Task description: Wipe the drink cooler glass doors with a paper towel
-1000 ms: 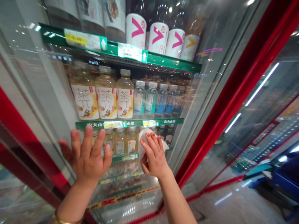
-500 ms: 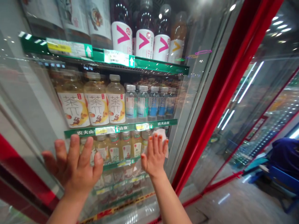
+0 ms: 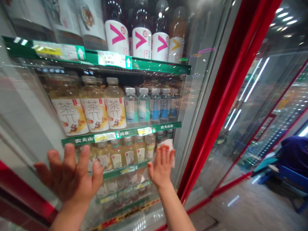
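Note:
My right hand (image 3: 161, 168) holds a white tissue (image 3: 168, 144) under its outstretched fingers, flat against the glass door (image 3: 187, 106) of a drinks cooler. The fingers lie close together and cover much of the tissue. My left hand (image 3: 74, 175) is open, fingers spread, with nothing in it. It is at or just before the glass, lower left; whether the palm touches cannot be told. Behind the pane, tea bottles (image 3: 95, 110) and small clear bottles (image 3: 143, 106) stand on a shelf with a green edge strip (image 3: 130, 132).
A red door frame (image 3: 223, 106) runs slanting down the right side, and another red frame part (image 3: 21, 189) is at lower left. Farther right are a second glass door and a blue chair (image 3: 293, 175) on the grey floor (image 3: 238, 205). Bottles with white labels (image 3: 141, 41) fill the top shelf.
The view has shifted a little, so the bottles sit farther left. The right hand and tissue have moved slightly down against the shelves. The left hand stays spread, slightly farther left in view.

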Action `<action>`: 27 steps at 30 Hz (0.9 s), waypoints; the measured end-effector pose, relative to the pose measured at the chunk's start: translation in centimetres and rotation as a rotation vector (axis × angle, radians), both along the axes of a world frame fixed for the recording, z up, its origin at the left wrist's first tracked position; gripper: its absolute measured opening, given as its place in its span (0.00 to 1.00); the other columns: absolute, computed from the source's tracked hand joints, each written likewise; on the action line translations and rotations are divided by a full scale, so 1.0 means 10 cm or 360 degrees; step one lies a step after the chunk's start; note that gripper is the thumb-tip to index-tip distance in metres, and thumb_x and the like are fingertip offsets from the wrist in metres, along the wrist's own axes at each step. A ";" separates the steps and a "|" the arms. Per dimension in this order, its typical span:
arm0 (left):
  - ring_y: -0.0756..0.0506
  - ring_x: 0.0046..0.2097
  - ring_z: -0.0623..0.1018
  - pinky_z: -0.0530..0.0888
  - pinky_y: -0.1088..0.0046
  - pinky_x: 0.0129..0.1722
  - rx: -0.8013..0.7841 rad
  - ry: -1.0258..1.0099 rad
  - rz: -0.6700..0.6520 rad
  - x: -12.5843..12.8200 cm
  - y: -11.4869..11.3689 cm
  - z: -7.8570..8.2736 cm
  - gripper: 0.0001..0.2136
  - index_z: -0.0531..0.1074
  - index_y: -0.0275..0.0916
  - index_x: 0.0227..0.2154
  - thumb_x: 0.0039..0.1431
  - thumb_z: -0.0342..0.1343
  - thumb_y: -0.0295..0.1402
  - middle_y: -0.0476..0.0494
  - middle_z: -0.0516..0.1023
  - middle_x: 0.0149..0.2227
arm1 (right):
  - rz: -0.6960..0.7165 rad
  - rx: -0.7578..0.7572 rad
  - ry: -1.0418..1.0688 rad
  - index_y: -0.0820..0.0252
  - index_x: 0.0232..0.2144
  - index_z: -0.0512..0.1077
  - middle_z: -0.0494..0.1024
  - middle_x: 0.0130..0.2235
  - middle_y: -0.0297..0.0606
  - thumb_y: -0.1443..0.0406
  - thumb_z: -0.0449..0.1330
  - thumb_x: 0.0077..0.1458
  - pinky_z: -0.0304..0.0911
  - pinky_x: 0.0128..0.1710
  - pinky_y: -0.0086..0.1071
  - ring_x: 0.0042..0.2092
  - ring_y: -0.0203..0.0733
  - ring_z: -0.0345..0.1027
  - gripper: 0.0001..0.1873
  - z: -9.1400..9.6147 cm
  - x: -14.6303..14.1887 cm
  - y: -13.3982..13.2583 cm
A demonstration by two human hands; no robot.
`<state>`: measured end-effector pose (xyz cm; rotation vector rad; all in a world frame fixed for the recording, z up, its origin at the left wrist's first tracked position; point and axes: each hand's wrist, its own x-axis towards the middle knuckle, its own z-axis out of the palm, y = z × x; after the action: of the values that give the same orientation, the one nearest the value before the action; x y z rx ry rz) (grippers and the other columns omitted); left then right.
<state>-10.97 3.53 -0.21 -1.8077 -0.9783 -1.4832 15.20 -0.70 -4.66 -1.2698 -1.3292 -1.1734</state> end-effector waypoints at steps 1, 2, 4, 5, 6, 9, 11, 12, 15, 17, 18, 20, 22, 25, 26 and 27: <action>0.32 0.83 0.43 0.40 0.37 0.82 -0.0002 0.0016 0.0001 0.00 -0.01 0.01 0.42 0.52 0.49 0.79 0.65 0.62 0.32 0.43 0.49 0.82 | -0.0071 0.0059 0.0221 0.68 0.81 0.38 0.47 0.82 0.56 0.58 0.43 0.77 0.37 0.81 0.65 0.84 0.54 0.32 0.39 -0.01 0.14 -0.03; 0.33 0.83 0.42 0.39 0.39 0.82 0.0003 0.0036 0.0002 0.00 -0.02 0.01 0.43 0.51 0.49 0.80 0.65 0.62 0.32 0.44 0.49 0.82 | -0.0129 0.0120 0.0438 0.68 0.81 0.37 0.47 0.81 0.60 0.59 0.42 0.78 0.40 0.79 0.69 0.83 0.57 0.33 0.39 0.04 0.25 -0.04; 0.35 0.84 0.41 0.38 0.40 0.83 0.0013 0.0064 0.0018 -0.02 0.00 0.01 0.43 0.50 0.50 0.80 0.65 0.61 0.32 0.46 0.47 0.82 | -0.0172 0.0187 0.0717 0.68 0.81 0.35 0.47 0.81 0.63 0.58 0.40 0.78 0.42 0.77 0.73 0.83 0.61 0.34 0.39 0.25 0.26 0.01; 0.34 0.83 0.41 0.38 0.40 0.83 0.0018 0.0071 0.0030 -0.03 0.01 0.00 0.44 0.50 0.51 0.80 0.65 0.61 0.32 0.47 0.47 0.82 | -0.0152 0.0172 0.0725 0.69 0.81 0.35 0.48 0.81 0.64 0.56 0.40 0.78 0.41 0.78 0.73 0.83 0.61 0.34 0.39 0.35 0.15 0.06; 0.33 0.83 0.41 0.38 0.38 0.83 0.0025 0.0075 0.0040 -0.04 0.03 -0.01 0.43 0.50 0.51 0.80 0.65 0.61 0.33 0.47 0.47 0.82 | -0.0107 0.0124 0.0629 0.70 0.81 0.35 0.50 0.80 0.63 0.55 0.40 0.78 0.39 0.78 0.72 0.83 0.60 0.34 0.40 0.42 -0.01 0.10; 0.29 0.83 0.44 0.42 0.33 0.81 0.0057 0.0079 0.0053 -0.08 0.07 -0.05 0.43 0.52 0.51 0.79 0.64 0.61 0.33 0.46 0.50 0.82 | 0.0098 -0.0052 -0.0017 0.63 0.80 0.49 0.59 0.79 0.53 0.48 0.45 0.77 0.32 0.82 0.62 0.83 0.53 0.35 0.40 0.23 -0.50 0.17; 0.28 0.83 0.47 0.44 0.31 0.81 0.0058 0.0068 0.0047 -0.09 0.09 -0.07 0.43 0.52 0.50 0.79 0.64 0.62 0.32 0.43 0.52 0.81 | 0.0153 -0.0093 -0.0278 0.54 0.79 0.57 0.63 0.78 0.43 0.47 0.47 0.76 0.30 0.82 0.56 0.83 0.49 0.36 0.37 -0.12 -0.56 0.12; 0.28 0.82 0.48 0.44 0.32 0.81 0.0051 0.0065 0.0041 -0.09 0.09 -0.08 0.43 0.53 0.50 0.79 0.64 0.63 0.32 0.42 0.53 0.81 | 0.0127 -0.0097 -0.0256 0.52 0.79 0.56 0.63 0.78 0.42 0.49 0.46 0.77 0.31 0.82 0.56 0.83 0.48 0.35 0.35 -0.29 -0.47 0.08; 0.31 0.83 0.46 0.43 0.35 0.82 0.0062 0.0085 0.0033 -0.07 0.08 -0.05 0.43 0.53 0.50 0.79 0.63 0.63 0.32 0.42 0.51 0.82 | -0.0047 -0.0045 0.0134 0.58 0.82 0.43 0.50 0.82 0.49 0.59 0.42 0.77 0.35 0.80 0.67 0.84 0.50 0.28 0.36 -0.53 0.00 0.01; 0.33 0.83 0.43 0.41 0.38 0.82 0.0104 0.0115 0.0033 -0.05 0.06 -0.01 0.43 0.52 0.49 0.79 0.63 0.62 0.32 0.43 0.49 0.82 | -0.0120 0.0034 0.0430 0.60 0.82 0.37 0.42 0.83 0.53 0.61 0.39 0.77 0.37 0.77 0.75 0.84 0.53 0.26 0.37 -0.37 0.17 0.03; 0.34 0.83 0.42 0.40 0.39 0.82 0.0118 0.0127 0.0030 -0.05 0.06 0.00 0.43 0.52 0.48 0.79 0.64 0.62 0.32 0.43 0.48 0.82 | -0.0132 0.0057 0.0539 0.62 0.82 0.35 0.40 0.83 0.55 0.61 0.39 0.77 0.37 0.77 0.77 0.84 0.55 0.26 0.37 -0.22 0.13 0.06; 0.34 0.83 0.41 0.38 0.38 0.82 0.0120 0.0137 0.0020 -0.05 0.05 0.02 0.43 0.52 0.46 0.80 0.63 0.62 0.32 0.43 0.48 0.82 | -0.0104 0.0037 0.0577 0.67 0.81 0.33 0.39 0.83 0.58 0.60 0.41 0.76 0.32 0.77 0.76 0.84 0.58 0.27 0.40 0.05 -0.13 0.12; 0.33 0.83 0.43 0.40 0.37 0.82 0.0105 0.0134 0.0010 -0.06 0.05 0.02 0.43 0.52 0.46 0.79 0.63 0.62 0.31 0.42 0.49 0.82 | -0.0014 -0.0037 0.0291 0.68 0.81 0.37 0.40 0.83 0.54 0.58 0.44 0.76 0.23 0.80 0.68 0.84 0.57 0.29 0.41 0.16 -0.48 0.16; 0.31 0.83 0.44 0.43 0.33 0.81 0.0086 0.0110 0.0009 -0.08 0.07 -0.02 0.44 0.53 0.48 0.79 0.63 0.63 0.31 0.43 0.50 0.82 | 0.0073 -0.0045 -0.0183 0.65 0.81 0.45 0.40 0.83 0.43 0.56 0.45 0.76 0.17 0.81 0.56 0.84 0.51 0.34 0.39 -0.08 -0.62 0.10; 0.30 0.83 0.44 0.43 0.32 0.81 0.0078 0.0108 0.0009 -0.09 0.07 -0.04 0.44 0.53 0.48 0.79 0.63 0.63 0.32 0.42 0.50 0.82 | 0.0043 -0.0030 -0.0180 0.65 0.81 0.44 0.39 0.84 0.42 0.57 0.44 0.76 0.18 0.81 0.54 0.84 0.50 0.33 0.39 -0.20 -0.51 0.07; 0.30 0.83 0.44 0.42 0.32 0.81 0.0067 0.0107 0.0009 -0.09 0.07 -0.05 0.44 0.53 0.48 0.79 0.62 0.63 0.32 0.42 0.51 0.82 | -0.0016 -0.0011 -0.0065 0.67 0.81 0.42 0.38 0.84 0.45 0.59 0.44 0.76 0.22 0.82 0.55 0.84 0.49 0.31 0.39 -0.31 -0.35 0.02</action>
<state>-11.87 4.28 -0.68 -1.8113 -0.9119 -1.4196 11.74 -0.46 -7.78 -1.2649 -1.3590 -1.2082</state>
